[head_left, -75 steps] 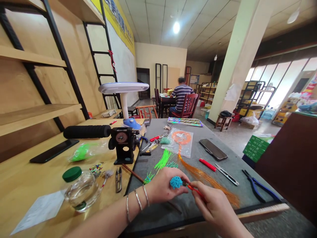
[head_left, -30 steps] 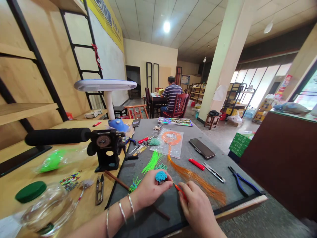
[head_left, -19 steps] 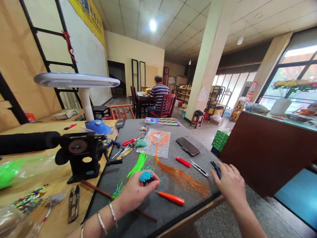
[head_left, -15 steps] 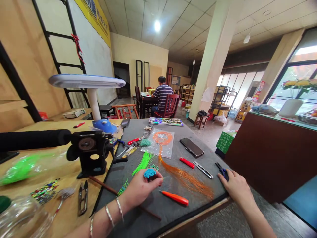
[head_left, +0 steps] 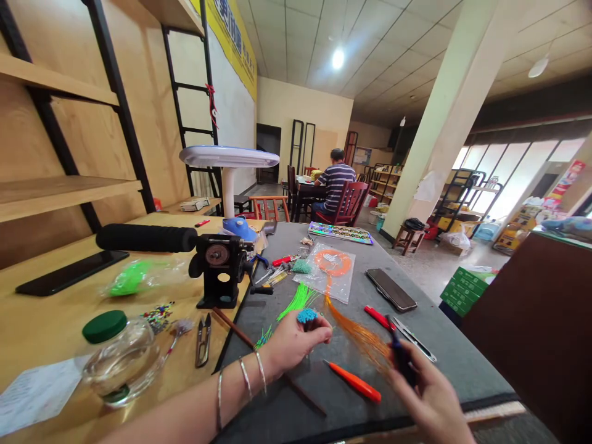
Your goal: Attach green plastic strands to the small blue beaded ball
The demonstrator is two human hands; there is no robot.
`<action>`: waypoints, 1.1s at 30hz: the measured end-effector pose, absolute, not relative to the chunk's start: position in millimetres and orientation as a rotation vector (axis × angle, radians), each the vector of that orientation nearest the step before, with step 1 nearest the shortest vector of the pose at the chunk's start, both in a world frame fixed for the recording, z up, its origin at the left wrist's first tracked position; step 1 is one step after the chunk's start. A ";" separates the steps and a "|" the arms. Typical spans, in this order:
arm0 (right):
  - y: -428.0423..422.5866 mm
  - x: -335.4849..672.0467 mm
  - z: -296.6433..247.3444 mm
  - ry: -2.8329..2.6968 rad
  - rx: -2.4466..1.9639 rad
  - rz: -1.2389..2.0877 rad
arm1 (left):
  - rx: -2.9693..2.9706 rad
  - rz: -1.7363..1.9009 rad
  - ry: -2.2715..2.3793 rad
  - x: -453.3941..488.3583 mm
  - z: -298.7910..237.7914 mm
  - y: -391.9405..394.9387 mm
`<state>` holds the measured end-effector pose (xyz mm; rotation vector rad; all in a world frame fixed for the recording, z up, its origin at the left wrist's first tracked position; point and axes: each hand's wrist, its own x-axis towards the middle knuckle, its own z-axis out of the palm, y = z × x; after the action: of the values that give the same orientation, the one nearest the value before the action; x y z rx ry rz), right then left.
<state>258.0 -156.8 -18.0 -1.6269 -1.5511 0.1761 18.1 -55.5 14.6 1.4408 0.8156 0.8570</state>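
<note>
My left hand (head_left: 296,343) is closed around a small bundle topped with blue beads (head_left: 306,316), held just above the grey mat (head_left: 430,364). My right hand (head_left: 428,398) grips dark blue-handled pliers (head_left: 398,355), lifted over the mat near its front edge. An orange-handled tool (head_left: 355,382) lies on the mat between my hands. Orange strands (head_left: 363,336) fan out beside it, and green strands (head_left: 298,300) lie just beyond my left hand.
A black hand-crank device (head_left: 221,271) with a foam-covered bar stands to the left. Snips (head_left: 202,339), a glass jar with a green lid (head_left: 121,353), a phone (head_left: 391,289), a red tool (head_left: 378,316) and a lamp (head_left: 229,161) are around. A person sits at a far table (head_left: 335,180).
My right hand put the orange-handled tool down, reached to the right edge of the mat, picked up the pliers and brought them back toward the left hand. The camera view swung right, then back.
</note>
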 end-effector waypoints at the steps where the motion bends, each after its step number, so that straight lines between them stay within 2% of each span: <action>1: -157.2 241.1 -16.4 -1.676 -1.600 0.193 | 1.449 0.862 0.815 18.0 14.9 -55.8; 6: -155.5 196.6 -12.1 -1.893 -1.527 0.122 | 1.494 0.880 0.799 17.7 17.2 -58.6; 10: -151.4 194.1 -10.9 -1.885 -1.505 0.036 | 1.518 0.890 0.776 17.3 17.4 -58.2; 21: -147.9 193.8 -19.6 -1.909 -1.483 0.065 | 1.480 0.861 0.788 19.0 16.0 -57.1; 26: -150.0 193.6 -13.5 -1.850 -1.498 0.220 | 1.449 0.878 0.748 18.3 13.8 -56.7; 33: -147.0 200.5 -5.3 -1.683 -1.458 0.625 | 1.577 0.782 0.707 16.0 15.6 -57.8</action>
<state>200.5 -147.0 -5.3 -1.4581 -1.6834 0.6249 16.0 -57.8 15.6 1.5766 0.7074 0.7824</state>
